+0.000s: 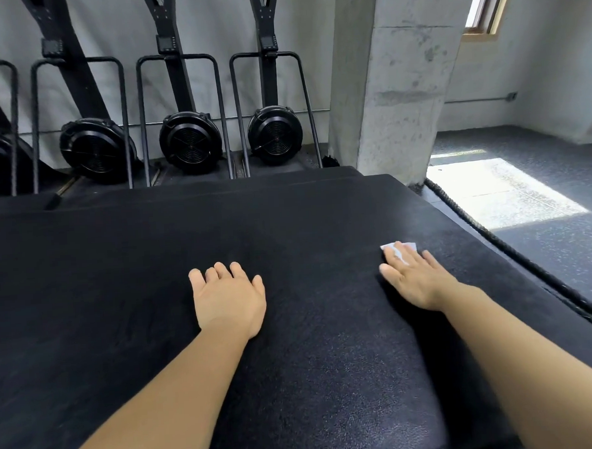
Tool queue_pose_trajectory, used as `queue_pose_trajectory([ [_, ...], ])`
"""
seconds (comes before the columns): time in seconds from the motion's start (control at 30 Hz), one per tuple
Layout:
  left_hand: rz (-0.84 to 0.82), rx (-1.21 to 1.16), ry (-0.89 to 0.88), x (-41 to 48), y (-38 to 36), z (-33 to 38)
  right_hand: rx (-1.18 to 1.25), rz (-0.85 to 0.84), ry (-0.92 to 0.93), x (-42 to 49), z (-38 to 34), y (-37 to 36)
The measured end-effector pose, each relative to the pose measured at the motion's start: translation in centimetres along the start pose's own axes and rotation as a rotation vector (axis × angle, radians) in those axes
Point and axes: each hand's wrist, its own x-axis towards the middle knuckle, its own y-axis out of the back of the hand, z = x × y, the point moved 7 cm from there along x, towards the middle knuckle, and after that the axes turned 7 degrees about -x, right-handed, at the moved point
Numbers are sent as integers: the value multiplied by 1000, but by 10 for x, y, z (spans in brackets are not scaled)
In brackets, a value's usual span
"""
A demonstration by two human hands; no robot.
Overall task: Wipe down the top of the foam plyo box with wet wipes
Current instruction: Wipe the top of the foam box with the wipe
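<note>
white wipe (400,249) sits under the right hand (414,280) fingertips, pressed flat, not gripped. thin, limp, damp: likely bunches, so keep fingers spread over it. left hand (228,300) lies flat, unclenched, on the box (295,361); grainy foam top probably gives slightly.
</note>
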Motion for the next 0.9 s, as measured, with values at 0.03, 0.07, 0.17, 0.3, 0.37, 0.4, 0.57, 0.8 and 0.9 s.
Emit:
queue_pose_trajectory([
  [0.03, 3, 2, 0, 0, 1, 0, 5, -13, -19, 0, 1, 0],
  [0.07, 5, 4, -1, -1, 1, -1, 13, -29, -35, -1, 0, 0],
  [0.17, 19, 4, -5, -2, 3, 0, 28, -52, -77, -4, -13, -2],
  [0.3, 18, -12, 6, -2, 5, 0, 43, -77, -73, -12, -45, -6],
  [0.37, 19, -20, 10, -2, 5, 0, 74, -80, -22, -19, -72, -10],
  [0.4, 19, -21, 13, -2, 5, 0, 88, -76, 18, -24, -89, -11],
  [0.57, -2, -41, 28, -4, 6, -1, 107, -81, 278, -53, -174, -13],
  [0.8, -31, -56, 38, -7, 6, -2, 65, -17, 385, -60, -166, -8],
  [0.9, -45, -40, 29, -7, 5, -2, 20, 25, 319, -52, -122, -8],
])
